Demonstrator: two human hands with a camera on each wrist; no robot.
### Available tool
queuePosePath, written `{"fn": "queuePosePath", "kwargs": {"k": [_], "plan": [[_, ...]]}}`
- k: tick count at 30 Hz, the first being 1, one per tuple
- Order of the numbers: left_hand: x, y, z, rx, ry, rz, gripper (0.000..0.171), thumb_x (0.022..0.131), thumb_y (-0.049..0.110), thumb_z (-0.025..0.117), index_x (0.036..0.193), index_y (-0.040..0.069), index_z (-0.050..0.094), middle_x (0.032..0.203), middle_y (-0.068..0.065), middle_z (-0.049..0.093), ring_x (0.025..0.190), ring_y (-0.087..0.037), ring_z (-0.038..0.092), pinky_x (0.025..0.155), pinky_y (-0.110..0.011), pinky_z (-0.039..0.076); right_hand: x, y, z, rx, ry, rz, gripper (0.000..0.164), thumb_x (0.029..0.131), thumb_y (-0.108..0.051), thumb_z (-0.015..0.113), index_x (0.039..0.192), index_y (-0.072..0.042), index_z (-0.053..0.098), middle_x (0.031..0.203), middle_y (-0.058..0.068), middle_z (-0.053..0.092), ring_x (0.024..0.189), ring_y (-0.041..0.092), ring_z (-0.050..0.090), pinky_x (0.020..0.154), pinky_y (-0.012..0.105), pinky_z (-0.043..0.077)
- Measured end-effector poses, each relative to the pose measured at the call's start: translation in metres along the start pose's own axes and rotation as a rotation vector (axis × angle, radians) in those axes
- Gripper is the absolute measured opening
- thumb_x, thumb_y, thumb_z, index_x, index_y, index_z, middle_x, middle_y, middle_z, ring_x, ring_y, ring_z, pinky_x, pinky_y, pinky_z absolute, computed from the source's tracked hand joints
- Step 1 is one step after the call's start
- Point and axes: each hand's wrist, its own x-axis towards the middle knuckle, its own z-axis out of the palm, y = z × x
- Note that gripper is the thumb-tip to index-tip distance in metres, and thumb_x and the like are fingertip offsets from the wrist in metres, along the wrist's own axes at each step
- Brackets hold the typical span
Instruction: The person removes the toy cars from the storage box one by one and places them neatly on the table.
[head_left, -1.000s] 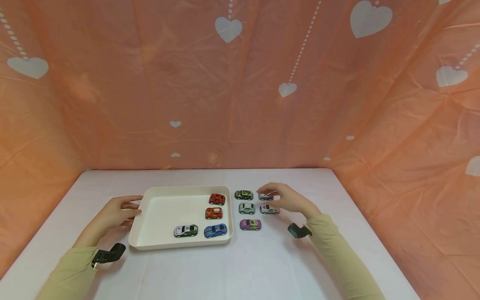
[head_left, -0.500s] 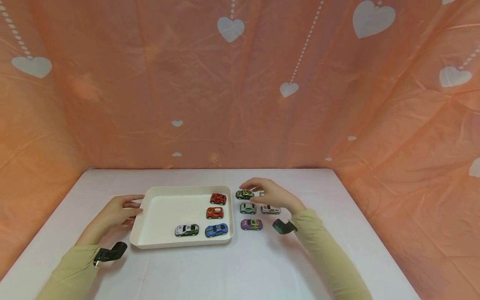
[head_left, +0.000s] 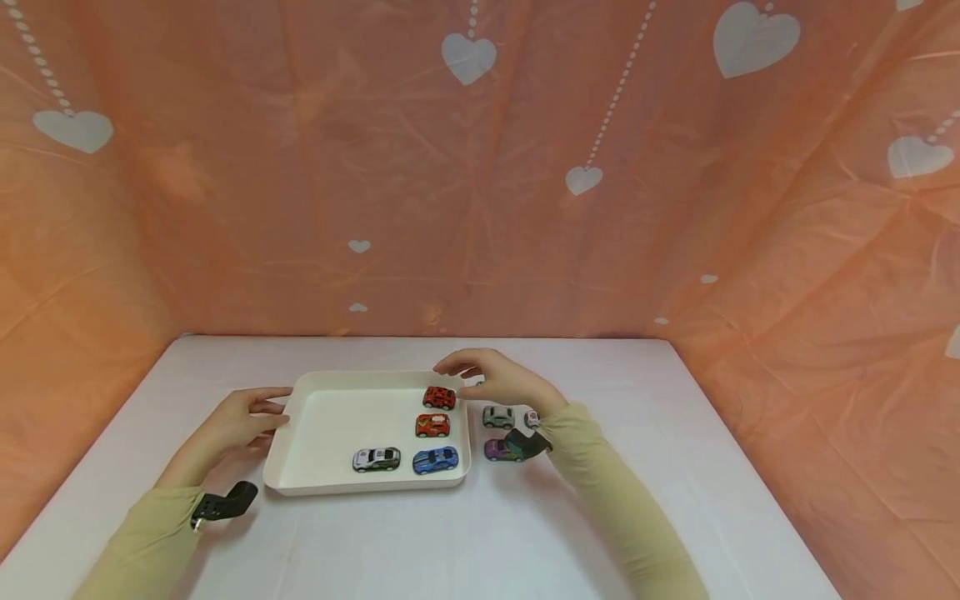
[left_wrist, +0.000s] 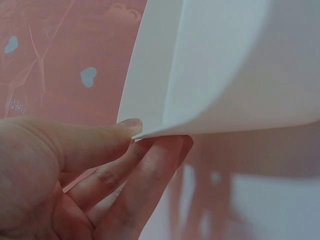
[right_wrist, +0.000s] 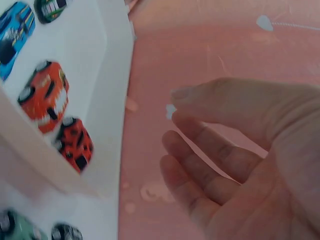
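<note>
My left hand [head_left: 236, 421] pinches the left rim of a white tray [head_left: 330, 425]; the left wrist view shows the thumb above the rim and fingers beneath. Inside the tray, a red toy car with black spots [head_left: 439, 397] sits at the back right, an orange-red car [head_left: 432, 426] in front of it. A blue car [head_left: 435, 460] and a white-and-green car [head_left: 377, 459] stand along the front. Over the tray's back right corner hovers my right hand [head_left: 506, 379], fingers loosely bent. The right wrist view shows nothing between its thumb and fingers.
Right of the tray stand a pale green car [head_left: 498, 417] and a purple car [head_left: 501, 451]. A white car [head_left: 532, 419] is partly hidden by the wrist camera. Another dark-patterned car [right_wrist: 66, 232] appears low in the right wrist view. Orange cloth [head_left: 420, 208] encloses the white table.
My right hand has moved left from above the far right cars, past the camouflage car, to the tray's back right corner. My left hand keeps its hold on the rim.
</note>
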Motion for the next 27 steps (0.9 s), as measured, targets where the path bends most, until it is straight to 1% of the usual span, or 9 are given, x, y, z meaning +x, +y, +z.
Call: {"fn": "queuePosePath", "kwargs": {"k": [4,8,9,14,15,18,20,23,27], "plan": [[0.0,0.0,0.0,-0.003,0.002,-0.007,0.056,0.091,0.006,0.062,0.139,-0.011,0.038,0.115,-0.034,0.056,0.075,-0.022,0.063,0.061,-0.034,0.054,0.014,-0.004,0.013,0.039,-0.046,0.001,0.043,0.086,0.007,0.065,0.127,-0.002,0.058,0.125,0.009,0.06,0.117,0.03,0.053,0.097,0.038,0.043],[-0.001,0.0,0.0,-0.001,-0.002,-0.021,0.056,0.091,0.007,0.061,0.139,-0.01,0.037,0.115,-0.033,0.056,0.075,-0.021,0.063,0.062,-0.034,0.054,0.027,-0.007,0.026,0.055,-0.09,0.002,0.044,0.086,0.004,0.066,0.128,-0.004,0.058,0.125,0.008,0.06,0.116,0.03,0.054,0.097,0.037,0.043],[-0.001,0.0,0.0,-0.002,-0.002,-0.027,0.056,0.091,0.007,0.061,0.14,-0.01,0.037,0.116,-0.033,0.056,0.075,-0.021,0.063,0.062,-0.034,0.054,0.03,-0.007,0.029,0.054,-0.1,-0.001,0.044,0.086,0.004,0.066,0.129,-0.005,0.058,0.125,0.009,0.059,0.117,0.029,0.054,0.097,0.036,0.044],[-0.002,0.0,0.0,-0.003,-0.003,-0.04,0.057,0.091,0.007,0.062,0.14,-0.009,0.037,0.116,-0.033,0.056,0.074,-0.021,0.063,0.062,-0.034,0.054,0.04,-0.01,0.041,0.067,-0.151,-0.019,0.044,0.086,0.006,0.065,0.129,-0.002,0.056,0.127,0.017,0.057,0.117,0.031,0.053,0.095,0.037,0.046],[-0.002,0.0,0.0,-0.003,-0.004,-0.041,0.057,0.091,0.008,0.062,0.14,-0.009,0.037,0.116,-0.033,0.056,0.074,-0.021,0.063,0.062,-0.034,0.054,0.042,-0.01,0.043,0.067,-0.161,-0.021,0.044,0.086,0.007,0.064,0.129,-0.001,0.056,0.128,0.018,0.057,0.117,0.031,0.053,0.095,0.036,0.046],[-0.001,-0.001,0.0,-0.005,-0.004,-0.039,0.057,0.091,0.008,0.062,0.14,-0.009,0.037,0.116,-0.033,0.056,0.075,-0.02,0.063,0.063,-0.034,0.054,0.046,-0.01,0.051,0.03,-0.187,-0.014,0.042,0.088,0.004,0.064,0.129,-0.002,0.056,0.127,0.014,0.058,0.115,0.024,0.056,0.094,0.03,0.046],[-0.001,0.0,0.0,-0.006,-0.004,-0.038,0.057,0.091,0.008,0.062,0.14,-0.009,0.037,0.116,-0.033,0.056,0.075,-0.02,0.063,0.063,-0.034,0.054,0.048,-0.01,0.055,0.027,-0.209,-0.014,0.041,0.088,0.002,0.064,0.129,-0.001,0.056,0.126,0.013,0.058,0.114,0.021,0.057,0.093,0.029,0.046],[-0.001,0.0,0.0,-0.004,-0.005,-0.037,0.057,0.091,0.008,0.062,0.14,-0.009,0.037,0.115,-0.033,0.056,0.075,-0.02,0.063,0.063,-0.034,0.054,0.052,-0.01,0.062,0.039,-0.242,-0.017,0.041,0.088,0.002,0.064,0.129,0.0,0.056,0.126,0.014,0.058,0.112,0.02,0.058,0.092,0.027,0.046],[-0.001,0.0,0.0,-0.003,-0.006,-0.034,0.057,0.092,0.008,0.062,0.14,-0.009,0.037,0.116,-0.033,0.056,0.074,-0.02,0.062,0.062,-0.034,0.054,0.055,-0.011,0.069,0.082,-0.28,-0.006,0.045,0.086,0.005,0.065,0.129,0.002,0.054,0.126,0.017,0.058,0.113,0.024,0.057,0.091,0.022,0.045]]}}
